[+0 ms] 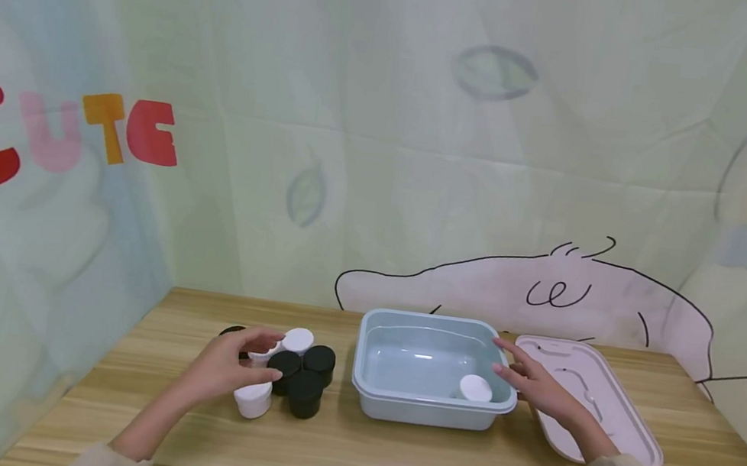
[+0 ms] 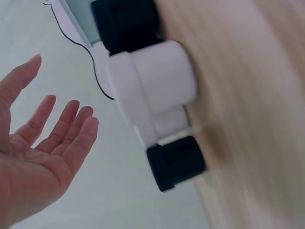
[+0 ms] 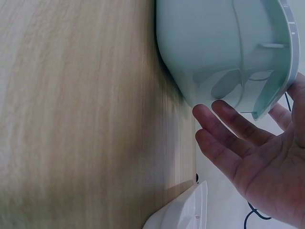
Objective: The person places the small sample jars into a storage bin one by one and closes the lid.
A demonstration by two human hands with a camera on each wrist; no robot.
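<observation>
My left hand (image 1: 230, 363) hovers over a cluster of small round tubs, its fingers spread and nothing held. In the left wrist view a gap separates the hand (image 2: 52, 148) from a white tub (image 2: 152, 76) and a black tub (image 2: 176, 162). The cluster mixes black tubs (image 1: 305, 396) and white tubs (image 1: 253, 401); the hand partly covers some. My right hand (image 1: 539, 386) rests at the right rim of a light blue basin (image 1: 422, 411), its fingers loosely extended along the outer wall in the right wrist view. One white tub (image 1: 476, 388) sits inside the basin.
A pale pink lid (image 1: 628, 431) lies on the wooden table (image 1: 388, 465) right of the basin, partly behind my right forearm. Behind the table hangs a printed cloth (image 1: 369, 148) with cartoon drawings and coloured letters.
</observation>
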